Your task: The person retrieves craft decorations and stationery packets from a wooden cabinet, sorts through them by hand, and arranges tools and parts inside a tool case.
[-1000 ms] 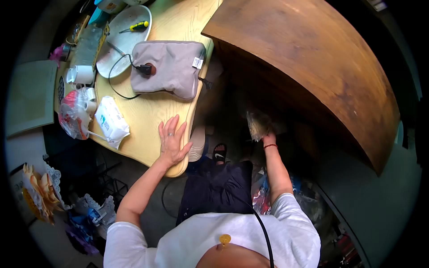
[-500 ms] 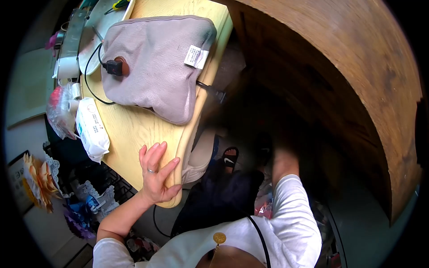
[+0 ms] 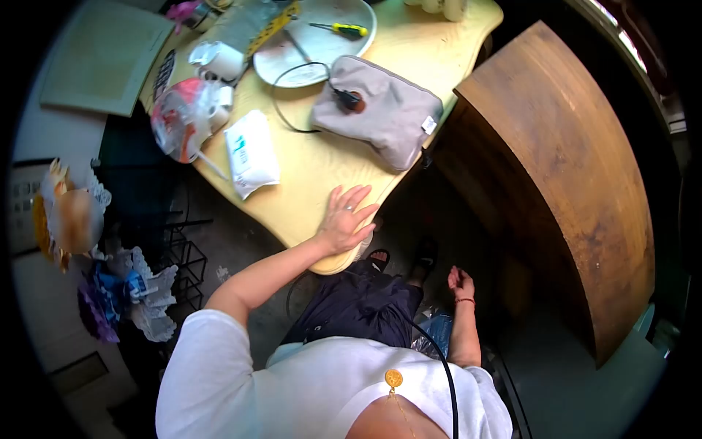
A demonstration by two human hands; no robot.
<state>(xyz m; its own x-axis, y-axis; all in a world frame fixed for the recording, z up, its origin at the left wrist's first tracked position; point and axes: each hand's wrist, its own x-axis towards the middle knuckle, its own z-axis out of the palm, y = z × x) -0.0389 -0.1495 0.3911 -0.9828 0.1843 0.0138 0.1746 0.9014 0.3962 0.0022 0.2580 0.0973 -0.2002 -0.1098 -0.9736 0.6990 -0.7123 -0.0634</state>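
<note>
My left hand (image 3: 346, 221) lies flat on the rounded corner of the pale wooden table (image 3: 307, 175), fingers spread, a ring on one finger. Beyond its fingertips is a grey-mauve electric hot water bag (image 3: 387, 110) with a white tag. A black plug (image 3: 346, 98) on a cable sits in the bag's brown socket. My right hand (image 3: 461, 284) hangs low beside my leg, a red band at the wrist. Its fingers are loosely bent, and I see nothing in them.
A white pack (image 3: 251, 154), a plastic bag (image 3: 183, 121) and paper rolls stand along the left edge. Behind lies a white tray (image 3: 274, 66) with a yellow-black screwdriver (image 3: 340, 29). A curved brown wooden panel (image 3: 570, 146) rises at right; artificial flowers (image 3: 66, 219) are at left.
The view has shifted back, showing more of the table. My right hand, hidden in dark blur before, now shows beside my leg. My left hand stays on the table corner.
</note>
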